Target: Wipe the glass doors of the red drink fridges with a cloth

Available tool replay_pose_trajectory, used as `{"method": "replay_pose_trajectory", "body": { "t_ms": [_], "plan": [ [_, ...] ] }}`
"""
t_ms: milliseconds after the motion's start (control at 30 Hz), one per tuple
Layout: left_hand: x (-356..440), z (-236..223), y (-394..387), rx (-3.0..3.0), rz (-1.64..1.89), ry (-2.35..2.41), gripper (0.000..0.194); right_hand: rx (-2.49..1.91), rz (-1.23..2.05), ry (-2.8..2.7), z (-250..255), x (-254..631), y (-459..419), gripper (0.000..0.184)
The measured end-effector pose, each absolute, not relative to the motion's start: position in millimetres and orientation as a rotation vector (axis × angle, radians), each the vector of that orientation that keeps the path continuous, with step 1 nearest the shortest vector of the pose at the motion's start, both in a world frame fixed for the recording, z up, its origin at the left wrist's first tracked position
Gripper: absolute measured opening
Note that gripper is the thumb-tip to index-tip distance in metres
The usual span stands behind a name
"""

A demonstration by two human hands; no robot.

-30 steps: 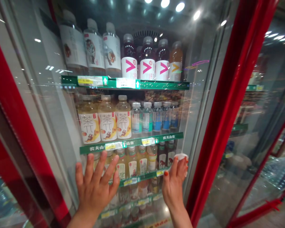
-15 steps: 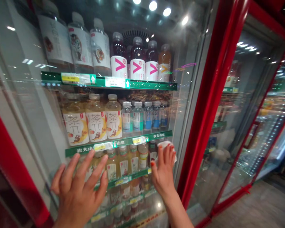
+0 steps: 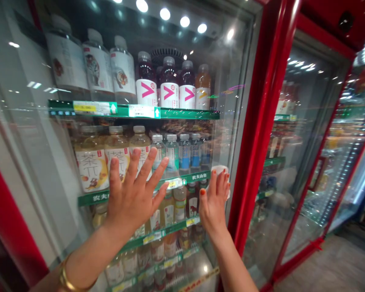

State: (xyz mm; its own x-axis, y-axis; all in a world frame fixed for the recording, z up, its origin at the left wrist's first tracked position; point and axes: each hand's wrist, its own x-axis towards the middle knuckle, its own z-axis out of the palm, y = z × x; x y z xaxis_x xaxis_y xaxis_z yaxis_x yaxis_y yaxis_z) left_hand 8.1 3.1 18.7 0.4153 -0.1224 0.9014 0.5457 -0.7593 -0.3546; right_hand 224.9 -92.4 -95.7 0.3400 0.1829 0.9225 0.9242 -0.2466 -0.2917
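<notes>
My left hand [image 3: 134,194] lies flat against the glass door [image 3: 42,170] of a drinks fridge, fingers spread, holding nothing. My right hand [image 3: 214,200] presses a small white cloth [image 3: 221,170] against the same glass near its right edge, beside the red door frame [image 3: 255,146]. Behind the glass, green shelves [image 3: 182,113] carry rows of bottles: tea bottles with yellow labels [image 3: 91,164] and purple drinks with white labels [image 3: 168,83].
A second glass door with a red frame [image 3: 319,162] stands to the right, showing more shelves behind it. Grey floor [image 3: 331,271] lies at the lower right. Ceiling lights reflect in the glass.
Both hands have moved upward on the glass; the left hand has risen to the level of the tea bottle shelf. The view has swung to the right, showing more of the neighbouring door.
</notes>
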Motion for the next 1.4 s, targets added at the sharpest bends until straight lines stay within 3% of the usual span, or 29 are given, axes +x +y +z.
{"method": "replay_pose_trajectory", "body": {
  "t_ms": [167, 333, 600, 867, 1033, 1200, 1400],
  "plan": [
    [6.6, 17.5, 3.1, -2.032, -1.377, -0.369, 0.086, -1.642, -1.021, -1.019, -42.9, 234.6, -87.7, 0.074],
    [7.7, 18.0, 2.8, -2.026, -1.360, -0.380, 0.087, -1.641, -1.107, -1.139, -63.9, 207.1, -82.0, 0.082],
    [7.8, 16.0, 3.1, -2.134, -1.439, -0.384, 0.085, -1.656, -1.103, -1.130, -72.7, 208.5, -81.0, 0.079],
    [1.6, 16.8, -4.9, -2.049, -1.371, -0.373, 0.079, -1.554, -1.101, -1.123, -72.3, 219.1, -91.3, 0.066],
    [-14.5, -12.4, -26.5, -2.159, -1.405, -0.434, 0.071, -1.511, -1.057, -1.055, -76.1, 224.9, -88.7, 0.067],
    [-23.2, -48.2, -33.1, -2.198, -1.472, -0.537, 0.075, -1.519, -1.001, -1.063, -79.4, 220.6, -85.0, 0.068],
    [-18.0, -59.5, -26.4, -2.199, -1.493, -0.601, 0.079, -1.516, -1.049, -1.099, -83.6, 214.0, -83.0, 0.069]
  ]
}}
